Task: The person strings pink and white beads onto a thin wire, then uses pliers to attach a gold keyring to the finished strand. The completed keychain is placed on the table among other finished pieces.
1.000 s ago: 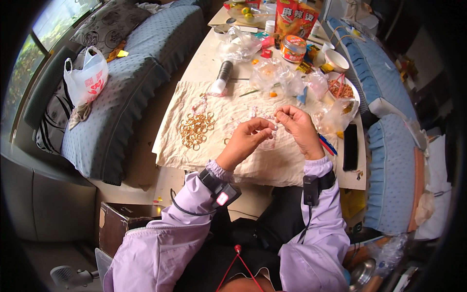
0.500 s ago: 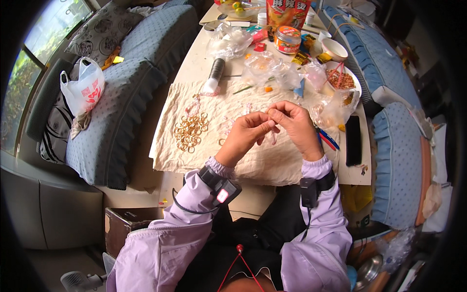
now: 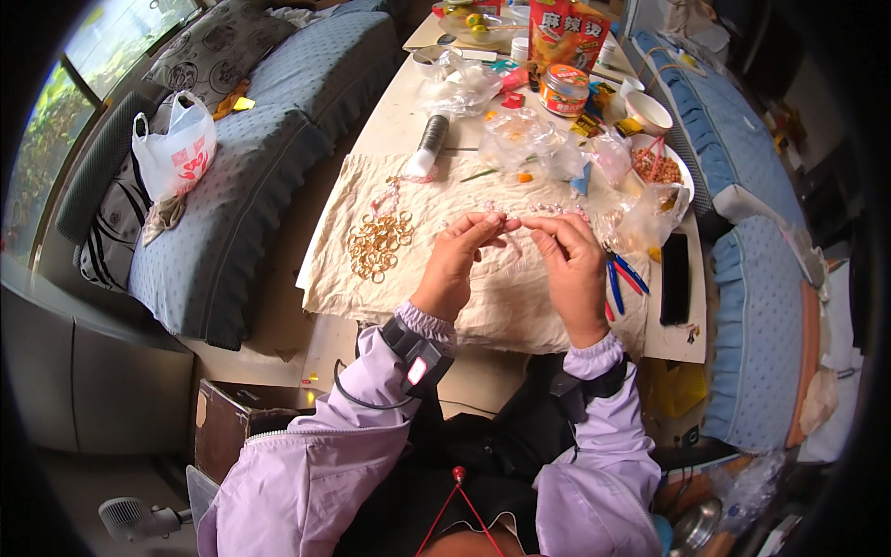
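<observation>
"How do the fingers stand in the head view?"

"The left hand's [image 3: 448,274] are pressed together at the tips; anything between them is too small to tell. The right hand [image 3: 577,290] stretches its forefinger toward them; whether it pinches anything, I can't tell."

"And the pink beads [image 3: 549,209]?"

"Just beyond the fingertips, on a cream cloth [image 3: 325,265] covering the table's [image 3: 390,121] near part. Gold rings [image 3: 379,243] lie left; blue-covered seats [image 3: 251,167] flank the table."

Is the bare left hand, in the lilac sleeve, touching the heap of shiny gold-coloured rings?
Apart. In the head view, a strip of creased beige cloth shows between the left hand and the heap of gold-coloured rings.
</observation>
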Available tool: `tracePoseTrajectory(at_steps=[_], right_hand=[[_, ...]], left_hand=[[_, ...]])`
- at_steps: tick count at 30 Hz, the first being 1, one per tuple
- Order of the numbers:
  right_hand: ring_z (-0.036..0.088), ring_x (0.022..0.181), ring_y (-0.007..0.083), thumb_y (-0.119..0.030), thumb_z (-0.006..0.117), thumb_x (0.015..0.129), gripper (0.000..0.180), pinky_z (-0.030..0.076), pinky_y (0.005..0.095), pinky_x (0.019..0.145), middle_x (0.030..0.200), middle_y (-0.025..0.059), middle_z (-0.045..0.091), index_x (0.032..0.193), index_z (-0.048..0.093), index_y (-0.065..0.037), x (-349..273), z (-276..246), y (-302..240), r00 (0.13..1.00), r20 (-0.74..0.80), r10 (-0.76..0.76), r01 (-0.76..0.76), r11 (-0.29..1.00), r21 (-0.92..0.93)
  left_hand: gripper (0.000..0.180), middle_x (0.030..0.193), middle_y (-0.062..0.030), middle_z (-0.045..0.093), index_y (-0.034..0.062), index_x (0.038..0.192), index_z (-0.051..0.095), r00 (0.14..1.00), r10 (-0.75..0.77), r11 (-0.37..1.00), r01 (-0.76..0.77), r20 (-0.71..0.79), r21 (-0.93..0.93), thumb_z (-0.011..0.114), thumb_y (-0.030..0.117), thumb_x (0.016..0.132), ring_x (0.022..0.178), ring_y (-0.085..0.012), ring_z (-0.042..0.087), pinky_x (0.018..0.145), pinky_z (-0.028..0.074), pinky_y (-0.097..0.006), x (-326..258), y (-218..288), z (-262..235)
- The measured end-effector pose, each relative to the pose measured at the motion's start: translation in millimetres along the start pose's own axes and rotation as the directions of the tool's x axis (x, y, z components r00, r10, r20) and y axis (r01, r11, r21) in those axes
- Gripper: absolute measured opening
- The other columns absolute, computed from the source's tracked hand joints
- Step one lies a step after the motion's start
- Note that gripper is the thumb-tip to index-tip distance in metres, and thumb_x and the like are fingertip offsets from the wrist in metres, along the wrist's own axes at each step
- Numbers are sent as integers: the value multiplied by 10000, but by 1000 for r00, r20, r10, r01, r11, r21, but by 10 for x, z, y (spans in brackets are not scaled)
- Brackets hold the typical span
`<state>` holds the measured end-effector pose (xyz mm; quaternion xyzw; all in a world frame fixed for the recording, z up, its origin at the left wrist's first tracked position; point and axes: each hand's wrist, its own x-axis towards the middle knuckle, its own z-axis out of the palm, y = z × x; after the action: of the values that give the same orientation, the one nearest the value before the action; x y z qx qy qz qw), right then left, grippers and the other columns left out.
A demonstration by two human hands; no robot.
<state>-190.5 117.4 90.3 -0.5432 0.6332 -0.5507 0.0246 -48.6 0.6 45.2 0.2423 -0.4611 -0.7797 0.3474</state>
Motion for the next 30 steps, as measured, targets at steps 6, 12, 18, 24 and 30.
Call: tracePoseTrajectory(at_steps=[6, 12, 18, 24, 30], right_hand=[[674, 799, 223, -13, 747, 966, 305, 549, 351, 722, 1008, 90, 740, 1244, 626, -49, -139, 202, -40, 994, 72, 86, -89, 995, 42], [628, 800, 108, 9, 762, 971, 327, 526, 280, 717, 995, 62, 719, 1244, 586, -27, -167, 199, 15, 978, 129, 161, -181, 971, 158], [632, 907, 63, -3, 784, 974, 332, 546, 227, 857, 1093, 41, 684, 1230, 573, -22, -147, 116, 91, 916, 296, 272, -379, 827, 414], [639, 956, 83, -10, 786, 979, 302, 555, 252, 900, 1112, 42, 678, 1187, 568, -30, -131, 104, 151, 896, 339, 285, -424, 776, 467], [633, 962, 81, -3, 784, 977, 296, 550, 248, 904, 1107, 37, 673, 1176, 567, -35, -114, 63, 162, 869, 388, 307, -470, 758, 453]], left_hand=[[312, 1294, -63, 753, 45, 1287, 721, 989, -145, 941, 141, 11, -308, 687, 271, 1074, 1261, -182, 670, 1136, 447, -351, -65, -147, 24], [277, 1243, -84, 776, 22, 1260, 735, 981, -188, 894, 192, 49, -405, 673, 217, 1073, 1199, -214, 702, 1168, 472, -388, -99, -174, 15], [263, 1205, -92, 786, 16, 1255, 736, 972, -214, 854, 234, 98, -465, 680, 185, 1061, 1175, -214, 718, 1166, 481, -387, -123, -171, -27], [244, 1194, -86, 785, 16, 1231, 740, 979, -194, 891, 204, 66, -405, 710, 170, 1044, 1166, -208, 722, 1161, 485, -381, -145, -133, -5], [227, 1209, -73, 774, 34, 1196, 743, 982, -176, 918, 188, 64, -349, 732, 194, 1036, 1154, -176, 716, 1152, 486, -340, -176, -78, 9]])
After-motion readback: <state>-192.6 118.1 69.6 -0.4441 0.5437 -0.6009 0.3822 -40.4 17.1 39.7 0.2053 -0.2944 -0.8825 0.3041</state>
